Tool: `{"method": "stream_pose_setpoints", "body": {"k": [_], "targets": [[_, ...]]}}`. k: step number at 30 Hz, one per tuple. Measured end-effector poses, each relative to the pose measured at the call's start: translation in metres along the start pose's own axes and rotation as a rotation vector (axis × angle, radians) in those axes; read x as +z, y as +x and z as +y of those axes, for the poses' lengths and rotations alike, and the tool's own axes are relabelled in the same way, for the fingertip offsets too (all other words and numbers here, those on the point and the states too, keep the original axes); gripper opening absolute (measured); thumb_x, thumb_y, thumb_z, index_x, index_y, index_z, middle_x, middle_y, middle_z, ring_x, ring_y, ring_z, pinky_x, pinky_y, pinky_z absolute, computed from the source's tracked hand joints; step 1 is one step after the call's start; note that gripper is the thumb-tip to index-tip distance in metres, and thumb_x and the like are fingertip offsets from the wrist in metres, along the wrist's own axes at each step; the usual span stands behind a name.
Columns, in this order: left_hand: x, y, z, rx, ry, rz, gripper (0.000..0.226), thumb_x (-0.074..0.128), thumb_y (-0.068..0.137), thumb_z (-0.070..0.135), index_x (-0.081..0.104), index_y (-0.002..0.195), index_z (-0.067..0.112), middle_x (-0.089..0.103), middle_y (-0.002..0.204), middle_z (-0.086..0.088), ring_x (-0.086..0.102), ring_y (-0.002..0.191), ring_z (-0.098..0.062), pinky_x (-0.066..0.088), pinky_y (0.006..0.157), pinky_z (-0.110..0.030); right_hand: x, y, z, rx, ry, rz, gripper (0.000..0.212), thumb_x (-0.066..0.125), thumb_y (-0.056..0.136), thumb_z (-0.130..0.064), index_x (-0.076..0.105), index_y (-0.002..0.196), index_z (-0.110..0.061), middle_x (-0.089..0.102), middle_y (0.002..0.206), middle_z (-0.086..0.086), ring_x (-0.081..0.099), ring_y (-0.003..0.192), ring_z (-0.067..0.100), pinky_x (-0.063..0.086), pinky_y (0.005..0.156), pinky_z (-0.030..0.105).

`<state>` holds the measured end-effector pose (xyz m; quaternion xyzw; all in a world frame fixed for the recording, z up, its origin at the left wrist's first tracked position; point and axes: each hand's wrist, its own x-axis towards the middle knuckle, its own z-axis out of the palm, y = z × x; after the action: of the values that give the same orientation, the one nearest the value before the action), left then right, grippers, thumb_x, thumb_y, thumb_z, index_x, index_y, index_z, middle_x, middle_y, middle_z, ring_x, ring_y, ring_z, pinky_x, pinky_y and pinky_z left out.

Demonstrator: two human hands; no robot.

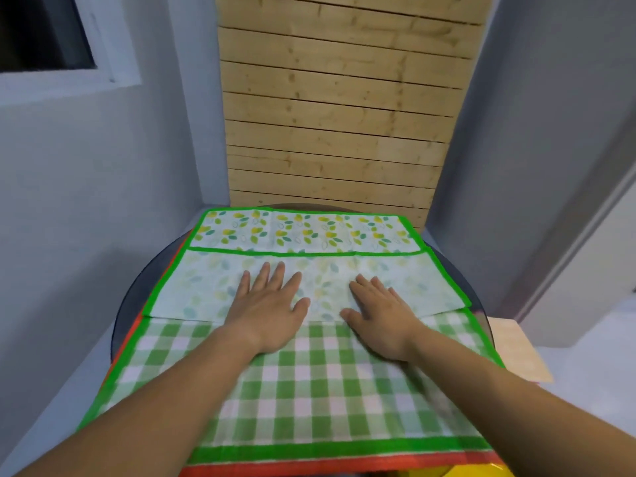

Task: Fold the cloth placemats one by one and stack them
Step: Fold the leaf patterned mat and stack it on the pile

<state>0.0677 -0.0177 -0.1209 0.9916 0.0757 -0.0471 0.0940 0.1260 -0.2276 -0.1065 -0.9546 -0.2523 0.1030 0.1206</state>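
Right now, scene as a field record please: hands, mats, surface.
left hand: flat, fingers spread, pressing the folded flap
right hand: flat, pressing the same flap
leaf-print placemat: top of pile, near part folded over, pale underside up
gingham placemat: under it, unfolded
orange-edged placemat: lowest seen, only edges show
table: round, dark
stage: first fold of the top mat

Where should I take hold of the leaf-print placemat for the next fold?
Probably the leaf-print placemat by its two far corners, left hand and right hand each coming in from its own outer side. The far strip lies single-layered and uncovered beyond the folded flap's hem, so those corners are free to pinch.
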Motion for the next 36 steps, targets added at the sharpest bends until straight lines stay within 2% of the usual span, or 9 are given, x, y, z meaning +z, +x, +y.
{"method": "stream_pose_setpoints", "body": {"k": [5, 8, 11, 14, 17, 22, 26, 31, 36], "targets": [[-0.001, 0.000, 0.000, 0.008, -0.025, -0.011, 0.064, 0.014, 0.102, 0.060, -0.001, 0.160, 0.038, -0.017, 0.167, 0.007, -0.021, 0.152, -0.014, -0.013, 0.124, -0.046, -0.020, -0.010, 0.056, 0.044, 0.034, 0.003, 0.064, 0.037, 0.102, -0.051, 0.020, 0.157, -0.024, 0.005, 0.166, -0.003, 0.000, 0.152, 0.016, 0.003, 0.123, 0.036], [-0.001, 0.001, -0.001, 0.016, -0.060, -0.019, 0.068, 0.018, 0.100, 0.065, 0.000, 0.160, 0.038, -0.016, 0.167, 0.008, -0.022, 0.152, -0.013, -0.014, 0.123, -0.045, -0.023, -0.009, 0.060, 0.040, 0.171, 0.016, 0.061, 0.047, 0.098, -0.052, 0.033, 0.152, -0.027, 0.012, 0.165, -0.002, 0.002, 0.152, 0.016, 0.004, 0.123, 0.038], [-0.003, -0.001, -0.003, 0.035, -0.116, -0.030, 0.072, 0.026, 0.097, 0.070, 0.006, 0.160, 0.040, -0.013, 0.168, 0.008, -0.022, 0.152, -0.012, -0.015, 0.123, -0.045, -0.023, -0.010, 0.055, 0.028, 0.311, 0.127, 0.050, 0.061, 0.092, -0.050, 0.055, 0.136, -0.027, 0.035, 0.157, 0.002, 0.019, 0.150, 0.015, 0.018, 0.121, 0.037], [-0.009, -0.004, -0.004, 0.069, -0.171, -0.049, 0.075, 0.035, 0.094, 0.073, 0.012, 0.159, 0.041, -0.009, 0.168, 0.008, -0.020, 0.153, -0.012, -0.015, 0.123, -0.045, -0.020, -0.012, 0.049, -0.104, 0.260, 0.243, 0.036, 0.075, 0.080, -0.051, 0.069, 0.110, -0.032, 0.054, 0.139, -0.002, 0.040, 0.138, 0.013, 0.034, 0.113, 0.036], [-0.014, -0.004, -0.004, 0.077, -0.196, -0.060, 0.079, 0.041, 0.092, 0.074, 0.017, 0.158, 0.038, -0.005, 0.169, 0.006, -0.017, 0.153, -0.012, -0.014, 0.123, -0.045, -0.017, -0.013, 0.036, -0.198, 0.271, 0.240, 0.022, 0.081, 0.075, -0.046, 0.072, 0.094, -0.038, 0.053, 0.139, -0.010, 0.038, 0.135, 0.006, 0.035, 0.112, 0.029], [-0.017, -0.003, -0.003, 0.070, -0.197, -0.083, 0.080, 0.042, 0.092, 0.074, 0.019, 0.158, 0.035, -0.004, 0.169, 0.006, -0.016, 0.154, -0.012, -0.013, 0.123, -0.045, -0.013, -0.012, 0.026, -0.245, 0.257, 0.234, 0.003, 0.078, 0.082, -0.033, 0.078, 0.085, -0.035, 0.057, 0.134, -0.015, 0.043, 0.128, 0.003, 0.039, 0.107, 0.027], [-0.018, -0.003, -0.003, 0.067, -0.191, -0.092, 0.081, 0.042, 0.091, 0.074, 0.018, 0.159, 0.035, -0.005, 0.169, 0.005, -0.016, 0.154, -0.013, -0.013, 0.124, -0.045, -0.010, -0.011, 0.027, -0.284, 0.195, 0.229, 0.005, 0.072, 0.088, -0.033, 0.077, 0.087, -0.034, 0.059, 0.132, -0.014, 0.045, 0.124, 0.004, 0.040, 0.102, 0.022], [-0.023, -0.008, 0.000, 0.067, -0.167, -0.110, 0.080, 0.036, 0.094, 0.073, 0.015, 0.160, 0.033, -0.005, 0.169, 0.003, -0.016, 0.154, -0.014, -0.013, 0.124, -0.045, -0.012, -0.014, 0.024, -0.282, 0.218, 0.230, 0.009, 0.066, 0.092, -0.031, 0.074, 0.087, -0.033, 0.055, 0.133, -0.018, 0.043, 0.124, 0.000, 0.036, 0.103, 0.020], [-0.029, -0.031, 0.006, 0.076, -0.111, -0.146, 0.080, 0.030, 0.095, 0.074, 0.011, 0.161, 0.033, -0.008, 0.169, 0.001, -0.018, 0.154, -0.015, -0.011, 0.124, -0.045, -0.017, -0.045, 0.020, -0.322, 0.269, 0.165, 0.008, 0.069, 0.091, -0.031, 0.073, 0.084, -0.034, 0.054, 0.135, -0.022, 0.041, 0.126, -0.009, 0.027, 0.099, 0.002]]}}
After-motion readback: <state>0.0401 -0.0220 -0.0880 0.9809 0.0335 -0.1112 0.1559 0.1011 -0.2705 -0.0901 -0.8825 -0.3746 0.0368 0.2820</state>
